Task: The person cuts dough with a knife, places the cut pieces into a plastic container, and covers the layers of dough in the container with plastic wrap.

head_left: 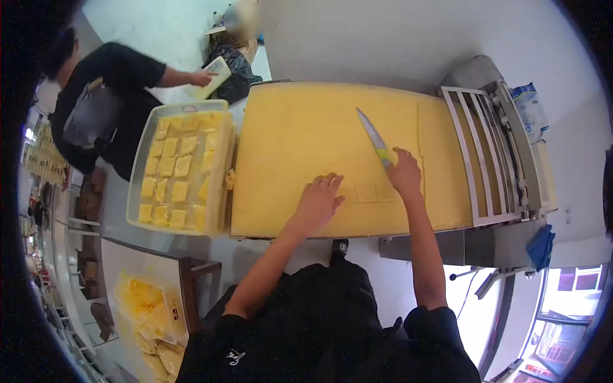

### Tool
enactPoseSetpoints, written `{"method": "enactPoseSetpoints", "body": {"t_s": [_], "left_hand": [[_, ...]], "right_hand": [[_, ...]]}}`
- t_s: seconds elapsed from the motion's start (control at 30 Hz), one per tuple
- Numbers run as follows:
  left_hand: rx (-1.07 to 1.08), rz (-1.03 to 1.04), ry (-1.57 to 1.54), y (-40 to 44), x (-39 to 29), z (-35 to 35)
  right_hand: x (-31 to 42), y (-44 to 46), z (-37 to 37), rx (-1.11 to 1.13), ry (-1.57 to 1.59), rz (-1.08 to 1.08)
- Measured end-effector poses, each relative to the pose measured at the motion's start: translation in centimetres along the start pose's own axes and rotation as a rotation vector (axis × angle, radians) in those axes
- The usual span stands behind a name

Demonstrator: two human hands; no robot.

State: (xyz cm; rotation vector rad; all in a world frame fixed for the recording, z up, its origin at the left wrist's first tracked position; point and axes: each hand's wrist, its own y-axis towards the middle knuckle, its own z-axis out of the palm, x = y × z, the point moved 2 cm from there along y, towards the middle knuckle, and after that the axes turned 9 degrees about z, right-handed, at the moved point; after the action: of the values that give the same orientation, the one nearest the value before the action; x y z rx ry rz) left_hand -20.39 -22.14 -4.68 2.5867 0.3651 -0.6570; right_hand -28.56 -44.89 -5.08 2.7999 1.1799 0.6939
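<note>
A wide sheet of yellow dough (306, 134) covers the work surface in front of me. My right hand (404, 171) is closed around the handle of a knife (372, 133), whose blade points away from me and to the left over the sheet. My left hand (321, 199) rests on the sheet with its fingers spread, holding nothing. Between my hands, a small square outline (366, 193) shows in the dough. Left of the sheet, a translucent tub (135, 185) holds several yellow square pieces.
A metal slatted frame (482, 156) stands at the sheet's right end. Another person (108, 108) at the upper left reaches toward a pale container (217, 76) near a black bag (233, 60). At the lower left, a side table (115, 255) bears bagged yellow pieces.
</note>
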Motion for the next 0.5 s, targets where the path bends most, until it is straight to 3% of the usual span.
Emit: {"method": "enactPoseSetpoints", "body": {"t_s": [0.07,0.23,0.37,0.47,0.5], "left_hand": [[0.000,-0.034,0.227,1.5,-0.8,2.5],[0.231,-0.305,0.117,3.0,-0.9,4.0],[0.084,-0.198,-0.022,1.3,-0.2,2.9],[0.274,-0.620,-0.358,1.3,-1.4,-1.1],[0.260,-0.634,-0.353,0.5,-1.0,-2.5]], "right_hand": [[0.7,1.9,0.8,-0.041,-0.109,0.052],[0.5,4.4,3.0,0.186,-0.033,0.059],[1.6,3.7,3.0,0.170,-0.086,-0.005],[0.0,3.6,4.1,0.064,0.113,0.019],[-1.0,3.2,3.8,0.121,0.120,0.002]]}}
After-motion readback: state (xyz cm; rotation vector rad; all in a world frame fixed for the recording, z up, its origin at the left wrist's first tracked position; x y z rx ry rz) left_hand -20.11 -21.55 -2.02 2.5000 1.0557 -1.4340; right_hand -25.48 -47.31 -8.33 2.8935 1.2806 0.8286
